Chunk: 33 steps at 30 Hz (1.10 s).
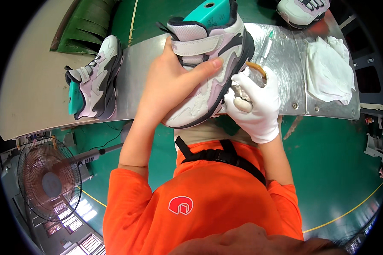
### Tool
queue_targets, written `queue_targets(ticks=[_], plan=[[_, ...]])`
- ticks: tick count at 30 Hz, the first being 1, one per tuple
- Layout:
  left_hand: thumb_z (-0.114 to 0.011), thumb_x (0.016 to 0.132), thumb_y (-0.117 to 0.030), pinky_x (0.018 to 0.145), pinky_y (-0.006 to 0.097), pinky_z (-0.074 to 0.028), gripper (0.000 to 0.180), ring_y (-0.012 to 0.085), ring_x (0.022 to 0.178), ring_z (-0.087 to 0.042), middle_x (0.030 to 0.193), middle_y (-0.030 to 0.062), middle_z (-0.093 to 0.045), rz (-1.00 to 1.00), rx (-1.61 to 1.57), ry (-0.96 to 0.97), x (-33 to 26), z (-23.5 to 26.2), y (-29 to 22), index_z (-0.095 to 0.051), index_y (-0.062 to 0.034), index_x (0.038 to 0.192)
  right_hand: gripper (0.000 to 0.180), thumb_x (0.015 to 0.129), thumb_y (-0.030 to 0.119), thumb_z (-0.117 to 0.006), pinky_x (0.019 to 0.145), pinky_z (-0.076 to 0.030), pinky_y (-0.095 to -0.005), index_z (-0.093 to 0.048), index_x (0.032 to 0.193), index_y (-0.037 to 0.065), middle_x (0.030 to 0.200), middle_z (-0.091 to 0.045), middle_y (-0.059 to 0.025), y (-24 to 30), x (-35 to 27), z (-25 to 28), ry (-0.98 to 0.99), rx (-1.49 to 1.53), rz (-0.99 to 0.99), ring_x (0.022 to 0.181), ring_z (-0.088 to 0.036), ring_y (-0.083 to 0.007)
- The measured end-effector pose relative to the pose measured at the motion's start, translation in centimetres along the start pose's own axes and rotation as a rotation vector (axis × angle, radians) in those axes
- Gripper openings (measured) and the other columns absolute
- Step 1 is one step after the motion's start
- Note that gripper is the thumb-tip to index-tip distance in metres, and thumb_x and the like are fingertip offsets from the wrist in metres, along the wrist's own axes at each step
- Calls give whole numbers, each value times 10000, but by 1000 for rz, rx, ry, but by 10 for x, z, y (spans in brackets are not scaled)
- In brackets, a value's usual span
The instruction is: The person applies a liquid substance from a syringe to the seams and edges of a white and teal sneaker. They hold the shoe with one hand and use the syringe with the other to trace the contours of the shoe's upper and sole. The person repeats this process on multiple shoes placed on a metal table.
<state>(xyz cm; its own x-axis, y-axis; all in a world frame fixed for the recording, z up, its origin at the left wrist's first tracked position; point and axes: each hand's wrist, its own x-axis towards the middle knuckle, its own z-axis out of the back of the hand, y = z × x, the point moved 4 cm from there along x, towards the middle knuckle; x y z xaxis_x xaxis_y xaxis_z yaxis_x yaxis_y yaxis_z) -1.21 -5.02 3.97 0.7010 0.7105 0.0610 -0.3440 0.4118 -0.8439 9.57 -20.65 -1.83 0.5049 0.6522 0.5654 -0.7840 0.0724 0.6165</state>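
— Where first?
— Over the silver brushed-metal worktop (291, 91). Crowded at its left end by a pale-grey-and-lilac sneaker with a black sole (93, 83); at its far right corner, by a matching cropped sneaker (303, 12); toward its right end, by a crumpled white cloth (330, 70).
— Any open room?
— Yes: bare metal left of the worktop's middle, plus a strip just left of the cloth, taken up toward the far edge by a slim clear tube with a green tip (266, 49). Closed off at the near edge by an orange shirt (208, 182).
— And in hand?
— Held over the worktop's middle: a light-grey-and-lilac strapped sneaker with a teal insert (215, 78). Grasped by the bare left hand (170, 83), thumb across its side.
— Pointing where?
— Toe to the worktop's near edge, slightly left, overlapping that edge; heel to the far edge. Long axis slanted across the worktop, sole facing the right end.
— And opposite?
— White-gloved right hand (259, 102), curled around a whitish clump (242, 105), kind unclear, beside the sole. Touching? Cannot tell.
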Motion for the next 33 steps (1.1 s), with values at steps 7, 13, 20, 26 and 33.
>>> queue_targets(ticks=[7, 13, 20, 26, 33], plan=[[-810, 729, -417, 901, 363, -509, 754, 313, 1015, -683, 1071, 198, -699, 5, 58, -3, -2, 1, -4, -508, 75, 1214, 384, 615, 39, -745, 856, -505, -373, -664, 989, 66, 1144, -569, -187, -8, -8, 13, -112, 201, -92, 990, -610, -328], [-810, 734, -416, 908, 372, -507, 765, 326, 1035, -677, 1101, 213, -688, 16, 75, -2, -1, 1, -7, -497, 81, 1223, 354, 653, 118, -750, 845, -504, -386, -656, 986, 45, 1147, -524, -213, -10, 5, 4, -301, 13, -228, 898, -611, -325], [-801, 745, -438, 870, 392, -522, 749, 360, 992, -688, 1047, 224, -699, -15, 104, -9, -3, -2, -2, -494, 81, 1189, 314, 658, 136, -722, 792, -514, -399, -635, 953, 75, 1157, -489, -204, -1, 22, -5, -256, -171, -245, 832, -607, -328], [-796, 744, -445, 819, 406, -534, 694, 363, 912, -699, 992, 212, -705, 4, 136, 27, -8, -5, -10, -508, 36, 1153, 418, 654, 178, -743, 892, -500, -422, -655, 1047, 63, 1245, -476, -247, -8, 26, -3, -170, -130, -421, 964, -616, -390], [-807, 738, -413, 855, 377, -524, 689, 317, 973, -688, 1069, 190, -693, -66, 133, -27, 2, 1, -5, -525, 8, 1206, 417, 675, 156, -768, 837, -527, -374, -639, 1058, 55, 1132, -509, -168, -29, 28, 19, -314, -161, -440, 935, -639, -300]])
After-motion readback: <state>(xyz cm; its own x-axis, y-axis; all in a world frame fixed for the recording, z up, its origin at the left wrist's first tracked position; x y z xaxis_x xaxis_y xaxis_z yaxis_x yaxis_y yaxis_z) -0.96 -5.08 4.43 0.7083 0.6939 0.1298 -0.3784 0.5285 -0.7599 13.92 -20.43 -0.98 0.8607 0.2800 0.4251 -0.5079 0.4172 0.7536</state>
